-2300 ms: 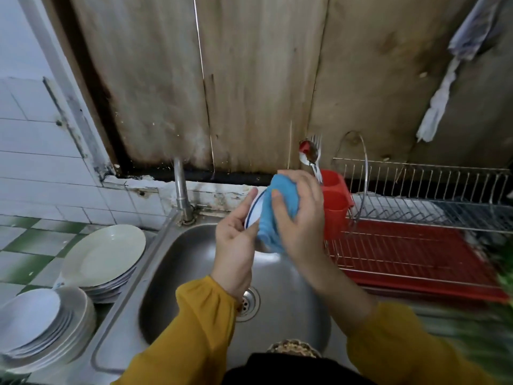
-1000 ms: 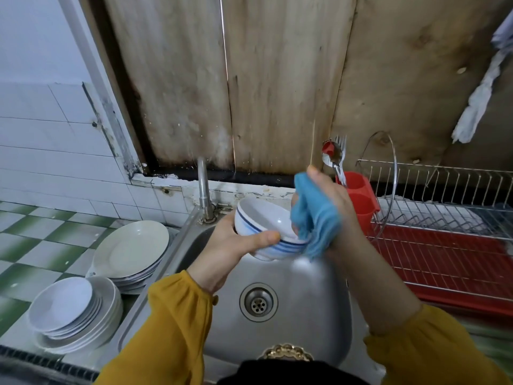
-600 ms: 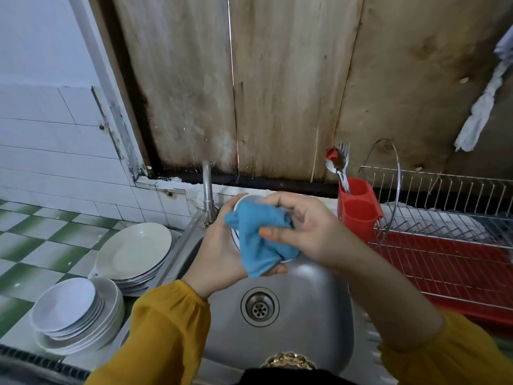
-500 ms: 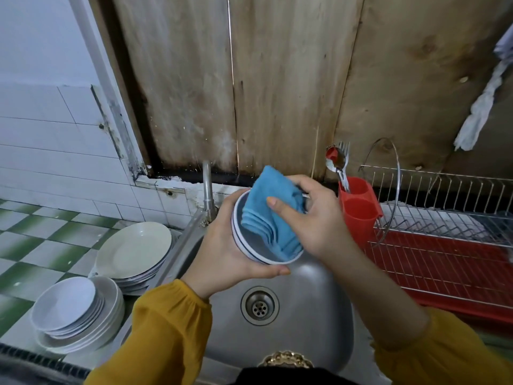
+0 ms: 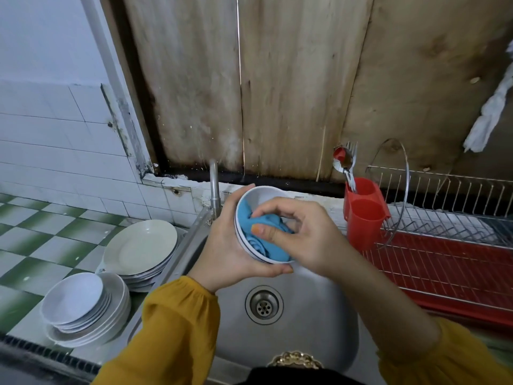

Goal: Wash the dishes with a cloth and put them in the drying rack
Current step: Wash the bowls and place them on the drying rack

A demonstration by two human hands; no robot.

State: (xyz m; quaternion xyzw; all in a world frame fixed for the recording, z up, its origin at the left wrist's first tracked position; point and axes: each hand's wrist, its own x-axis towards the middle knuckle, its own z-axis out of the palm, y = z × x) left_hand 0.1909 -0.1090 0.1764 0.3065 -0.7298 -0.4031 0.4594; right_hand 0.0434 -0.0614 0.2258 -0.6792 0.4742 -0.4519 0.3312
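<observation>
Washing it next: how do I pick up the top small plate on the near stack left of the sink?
Take the top small plate by its raised rim from the sink side, pinching above and below the lip. It lies flat, nested on the stack, so only the rim gives a hold.

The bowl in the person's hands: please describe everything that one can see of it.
The bowl is white and smooth, perhaps ceramic, with thin dark blue lines around its outside just under the rim. It is tilted, its opening facing the camera, above the steel sink. The left hand grips it from outside, fingers over the far rim and thumb at the near rim. The right hand presses a crumpled blue cloth inside it, hiding much of the inner surface.
</observation>
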